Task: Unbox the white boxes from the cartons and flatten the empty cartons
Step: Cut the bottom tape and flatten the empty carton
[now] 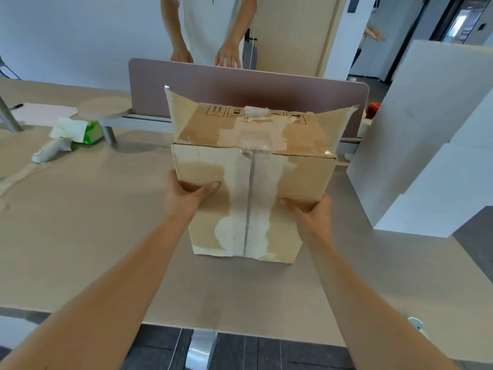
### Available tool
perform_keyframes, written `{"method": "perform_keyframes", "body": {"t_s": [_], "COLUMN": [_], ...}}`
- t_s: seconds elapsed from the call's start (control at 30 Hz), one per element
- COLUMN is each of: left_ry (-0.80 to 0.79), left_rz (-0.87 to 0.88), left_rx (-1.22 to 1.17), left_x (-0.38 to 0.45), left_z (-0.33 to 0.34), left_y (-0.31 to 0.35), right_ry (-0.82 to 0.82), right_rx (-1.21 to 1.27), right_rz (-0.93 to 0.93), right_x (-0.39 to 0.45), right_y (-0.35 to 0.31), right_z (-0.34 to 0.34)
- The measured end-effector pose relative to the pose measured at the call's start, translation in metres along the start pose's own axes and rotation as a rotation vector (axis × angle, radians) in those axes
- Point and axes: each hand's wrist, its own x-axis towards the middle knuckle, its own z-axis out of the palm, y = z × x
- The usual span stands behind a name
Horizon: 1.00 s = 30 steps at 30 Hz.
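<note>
You hold the carton by its two sides at mid-table.

Your left hand (186, 193) and right hand (309, 212) clamp the taped carton (253, 166), thumbs on the near face, far flaps splayed open. It looks stiff but scuffed, and probably light if emptied; grip the side walls near the corners, not the torn tape. White boxes (432, 145) stack to the right.

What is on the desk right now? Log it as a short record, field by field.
carton: brown carton tipped on its side on the desk, taped seam facing the camera, flaps open at the far end
left hand: left hand grips the carton's left edge
right hand: right hand grips its right edge
white boxes: stack at the right
also present: tissue pack, divider panel, second person behind it
</note>
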Motion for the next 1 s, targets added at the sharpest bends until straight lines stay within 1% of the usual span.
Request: {"method": "perform_keyframes", "body": {"t_s": [0.07, 0.17, 0.27, 0.37, 0.43, 0.5, 0.57, 0.63, 0.7, 0.8, 0.9, 1.0], "left_ry": [-0.013, 0.035, 0.084, 0.114, 0.088, 0.023, -0.033, -0.079, -0.149, -0.271, -0.365, -0.394], "left_rz": [-0.045, -0.045, 0.009, 0.092, 0.173, 0.250, 0.302, 0.270, 0.170, 0.050, 0.000, -0.067], "left_rx": [-0.002, 0.007, 0.037, 0.120, 0.180, 0.229, 0.315, 0.459, 0.552, 0.556, 0.558, 0.643], "left_x": [0.001, 0.006, 0.007, 0.011, 0.017, 0.025, 0.033, 0.040, 0.047, 0.048, 0.044, 0.046], "left_z": [0.001, 0.004, 0.009, 0.011, 0.009, 0.008, 0.008, 0.009, 0.008, 0.008, 0.009, 0.010], "left_y": [-0.010, -0.013, 0.005, 0.028, 0.043, 0.057, 0.073, 0.088, 0.094, 0.090, 0.072, 0.048], "right_ry": [0.014, 0.051, 0.094, 0.170, 0.197, 0.195, 0.165, 0.123, 0.062, -0.052, -0.139, -0.198], "right_rx": [0.025, 0.015, -0.021, -0.101, -0.167, -0.277, -0.421, -0.562, -0.672, -0.820, -0.905, -0.934], "right_rz": [0.017, 0.013, -0.011, -0.082, -0.176, -0.261, -0.287, -0.252, -0.192, -0.073, 0.034, 0.108], "right_x": [0.000, 0.002, 0.003, 0.006, 0.010, 0.015, 0.020, 0.027, 0.032, 0.035, 0.038, 0.041], "right_y": [0.004, 0.001, -0.011, -0.032, -0.049, -0.068, -0.086, -0.102, -0.113, -0.115, -0.100, -0.076], "right_z": [0.003, 0.005, 0.006, 0.006, 0.006, 0.004, 0.003, 0.001, 0.002, 0.004, 0.010, 0.015]}}
